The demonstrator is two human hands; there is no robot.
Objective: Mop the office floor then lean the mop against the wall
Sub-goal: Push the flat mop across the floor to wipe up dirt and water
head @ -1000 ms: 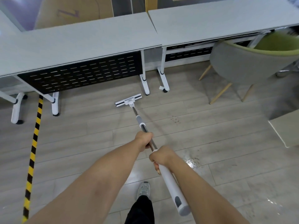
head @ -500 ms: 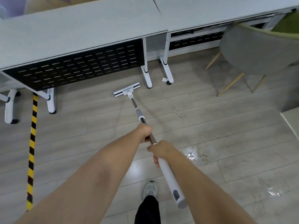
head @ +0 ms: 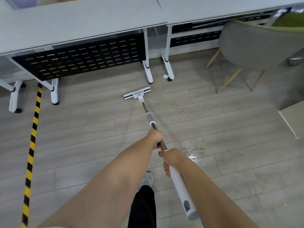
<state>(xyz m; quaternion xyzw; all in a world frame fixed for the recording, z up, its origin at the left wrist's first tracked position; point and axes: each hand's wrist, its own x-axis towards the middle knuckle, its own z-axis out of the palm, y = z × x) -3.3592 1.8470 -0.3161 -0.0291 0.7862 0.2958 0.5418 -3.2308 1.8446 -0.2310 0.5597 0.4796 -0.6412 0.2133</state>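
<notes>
Mop [head: 150, 118] gripped two-handed: left hand [head: 155, 137] curled round metal shaft, right hand [head: 171, 157] just behind, wrapped round white handle. Mop head [head: 137, 95] flat on floor [head: 82, 129], near desk legs [head: 148, 73]. Wet patch [head: 193, 153] beside right hand.

Bright, even indoor light. White glare patch on wet floor [head: 191, 156]. Soft shadows beneath desks [head: 82, 27]. Wide-angle bowing toward edges. Slight smear top right, around chair [head: 256, 45].
</notes>
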